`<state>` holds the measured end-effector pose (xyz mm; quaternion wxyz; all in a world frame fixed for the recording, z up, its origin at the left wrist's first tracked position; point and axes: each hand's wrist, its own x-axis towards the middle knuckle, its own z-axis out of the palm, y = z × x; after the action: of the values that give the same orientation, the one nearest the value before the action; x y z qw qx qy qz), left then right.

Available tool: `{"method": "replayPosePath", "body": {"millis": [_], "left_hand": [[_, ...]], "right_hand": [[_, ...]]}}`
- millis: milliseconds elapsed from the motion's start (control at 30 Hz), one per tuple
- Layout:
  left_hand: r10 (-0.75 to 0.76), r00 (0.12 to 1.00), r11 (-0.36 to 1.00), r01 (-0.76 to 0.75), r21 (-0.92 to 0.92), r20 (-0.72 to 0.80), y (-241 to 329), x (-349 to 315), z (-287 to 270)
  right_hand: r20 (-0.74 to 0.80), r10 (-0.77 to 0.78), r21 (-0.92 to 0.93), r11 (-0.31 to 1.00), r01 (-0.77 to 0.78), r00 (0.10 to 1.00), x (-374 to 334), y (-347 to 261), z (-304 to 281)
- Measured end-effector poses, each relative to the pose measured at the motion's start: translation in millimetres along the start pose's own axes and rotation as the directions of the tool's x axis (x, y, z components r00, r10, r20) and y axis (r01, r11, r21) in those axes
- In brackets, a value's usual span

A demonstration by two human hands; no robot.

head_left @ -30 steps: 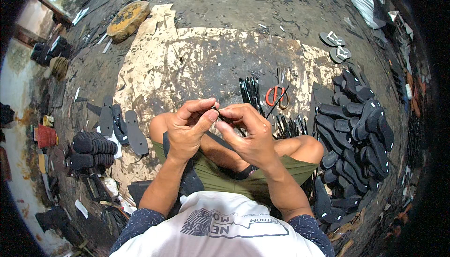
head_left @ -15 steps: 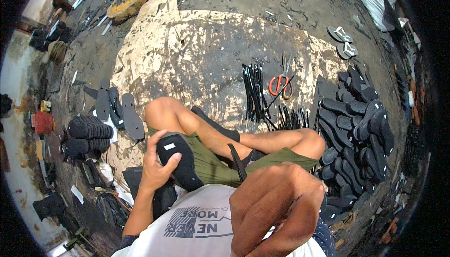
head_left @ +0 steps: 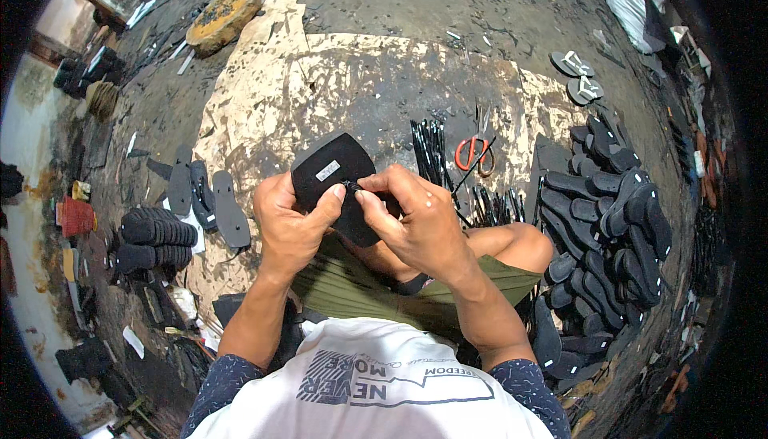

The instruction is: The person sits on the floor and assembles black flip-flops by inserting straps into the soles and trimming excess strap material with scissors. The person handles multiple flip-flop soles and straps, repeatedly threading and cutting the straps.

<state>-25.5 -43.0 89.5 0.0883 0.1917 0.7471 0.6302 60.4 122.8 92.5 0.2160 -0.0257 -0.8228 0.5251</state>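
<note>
Left hand [head_left: 288,215], right hand [head_left: 416,215], one sole [head_left: 338,153]

Left's got it gripped by the left edge, up over the legs [head_left: 512,244]; right's pinching some small black bit [head_left: 352,186] against its face. Scissors [head_left: 482,137] lie farther off, right of the strips [head_left: 428,147].

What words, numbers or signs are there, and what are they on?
White shirt: dark printed lettering, upside down here; I won't copy out its words.
Black sole in the left hand: a pale label, its marks too small to read.
Pile of black soles on the right: white labels, too small to read.
</note>
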Motion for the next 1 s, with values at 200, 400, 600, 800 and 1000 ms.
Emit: {"method": "replayPosePath", "body": {"millis": [200,400,600,800,1000], "left_hand": [[-0.050,0.997,0.999,0.051,-0.001,0.058,5.6,-9.6,5.1],[0.241,0.969,0.939,-0.249,0.237,0.061,-2.3,-7.8,8.7],[0.406,0.897,0.805,-0.441,0.396,0.173,2.7,-7.2,26.3],[0.145,0.977,0.941,-0.185,0.284,0.156,-21.0,-6.6,32.0],[0.136,0.979,0.981,-0.155,0.116,0.152,-34.2,3.2,36.8]], "right_hand": [[0.000,-0.090,-0.109,0.990,0.089,0.996,-2.0,-0.3,-4.0],[-0.030,-0.083,-0.219,0.973,0.074,0.996,-6.0,-7.4,3.9],[-0.121,-0.034,-0.226,0.974,0.006,0.992,-7.9,14.0,5.7],[-0.149,0.058,-0.113,0.991,-0.075,0.987,-12.1,34.8,5.1],[-0.152,0.015,-0.148,0.988,-0.038,0.988,-5.4,41.8,1.7]]}}
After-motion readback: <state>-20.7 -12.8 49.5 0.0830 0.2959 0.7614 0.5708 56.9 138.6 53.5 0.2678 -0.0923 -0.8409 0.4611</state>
